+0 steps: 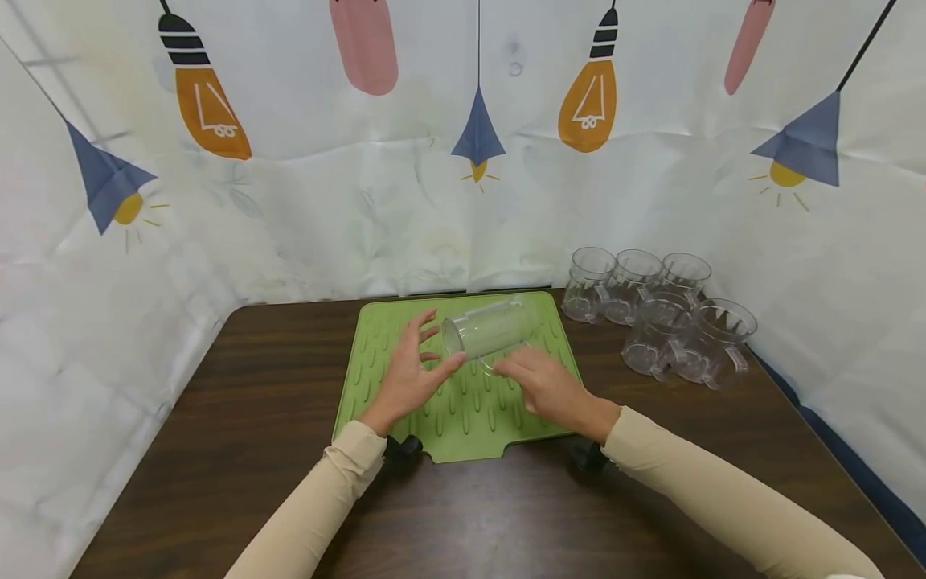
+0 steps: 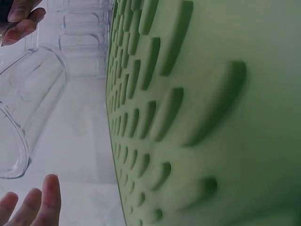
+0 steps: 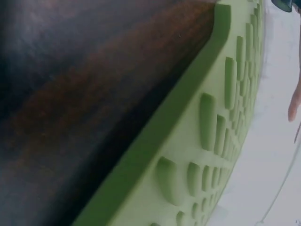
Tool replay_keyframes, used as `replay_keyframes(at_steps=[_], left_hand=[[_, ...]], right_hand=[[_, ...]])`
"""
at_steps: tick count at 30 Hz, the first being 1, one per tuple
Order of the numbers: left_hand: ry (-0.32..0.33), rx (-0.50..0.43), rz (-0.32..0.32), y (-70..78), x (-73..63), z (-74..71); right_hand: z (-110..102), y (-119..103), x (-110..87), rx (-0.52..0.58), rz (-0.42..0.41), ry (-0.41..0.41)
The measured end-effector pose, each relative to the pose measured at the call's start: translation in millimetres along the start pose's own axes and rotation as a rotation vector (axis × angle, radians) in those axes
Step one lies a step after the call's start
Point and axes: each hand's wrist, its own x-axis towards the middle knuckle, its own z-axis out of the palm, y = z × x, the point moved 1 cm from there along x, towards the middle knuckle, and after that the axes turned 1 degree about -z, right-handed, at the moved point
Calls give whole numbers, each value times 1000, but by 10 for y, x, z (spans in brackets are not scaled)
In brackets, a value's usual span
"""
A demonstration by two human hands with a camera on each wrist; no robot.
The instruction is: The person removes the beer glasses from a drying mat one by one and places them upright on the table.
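Note:
A clear mug is tipped nearly onto its side above the green drying mat. My right hand grips it by the handle; in the left wrist view the same mug hangs below the right fingers. My left hand is beside the mug's left end, its fingers spread and apart from the glass. The left fingertips show at the bottom of the left wrist view. Only a thin edge of the mug reaches the right wrist view.
Several more clear mugs stand upright, grouped at the back right of the dark wooden table. Raised ridges cover the mat. A white curtain printed with lamps hangs behind and along both sides.

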Motion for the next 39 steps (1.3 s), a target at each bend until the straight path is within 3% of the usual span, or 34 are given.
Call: replay_keyframes(at_steps=[6,13,29,35,39], left_hand=[[7,-67,19,18,1,96],[4,-50,15,9,-21,170],[81,-40,100,16,-32,239],[102,-63,118,14,-14,230],[120,-70,120,27,-10,213]], right_hand=[[3,-63,-53,-27,-8,3],[13,-97,-83,-50,1,6],[-63,-106,-80,-9,37,-8],[-161,-119,-47,47,34,86],[-223,-106,-48,57,85,168]])
